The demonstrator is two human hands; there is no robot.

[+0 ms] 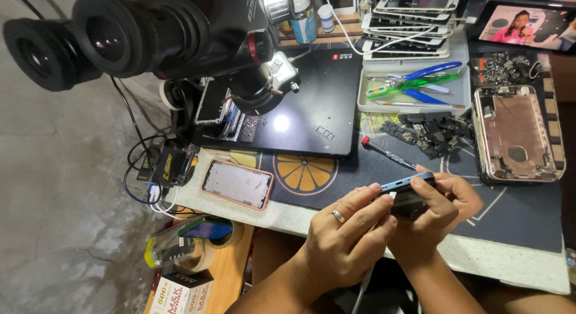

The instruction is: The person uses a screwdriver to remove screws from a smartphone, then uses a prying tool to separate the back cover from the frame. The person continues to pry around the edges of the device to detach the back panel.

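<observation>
Both my hands hold a blue phone [403, 186] on its edge above the near side of the dark work mat [516, 215]. My left hand [348, 236], with a ring on one finger, pinches the phone's left end from above. My right hand [441, 221] wraps around the phone's right end and underside. A red-handled screwdriver [387, 152] lies on the mat just beyond the phone. A white cable [363, 287] hangs down below my hands.
A black stereo microscope [162, 32] looms at upper left over a black pad [318, 116]. A pink phone frame [237, 184] lies to the left. An opened rose-gold phone shell [516, 134], loose parts [429, 134], a tool tray [414, 86], stacked screens [414, 20] and a tablet [528, 23] fill the right.
</observation>
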